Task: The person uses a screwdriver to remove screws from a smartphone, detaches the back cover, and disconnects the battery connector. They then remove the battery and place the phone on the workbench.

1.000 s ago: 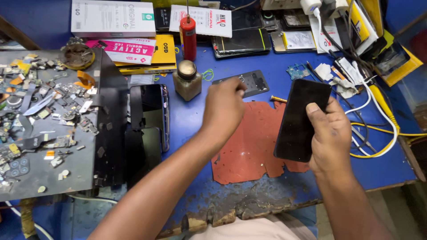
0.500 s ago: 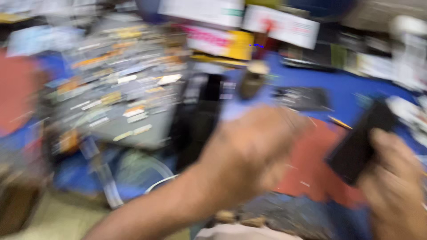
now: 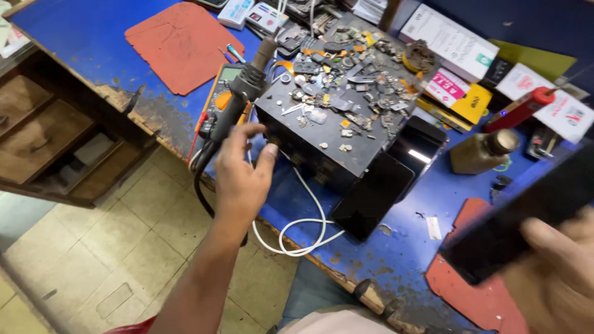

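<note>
blue bench (image 3: 74, 37): white boxes (image 3: 250, 12) behind left hand (image 3: 241, 176)

Bright, even light; sharp centre, right hand (image 3: 557, 278) blurred, glare on dark phone (image 3: 416, 151).

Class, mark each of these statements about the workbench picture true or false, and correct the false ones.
1. The left hand reaches to the front of the black box, beside the dark handled tool. True.
2. The right hand is empty. False: it holds a dark flat phone.
3. The top of the black box is bare. False: it is littered with small parts.
4. A white cable loops over the edge of the blue table. True.
5. The red bottle stands upright. False: it appears tilted.
</note>
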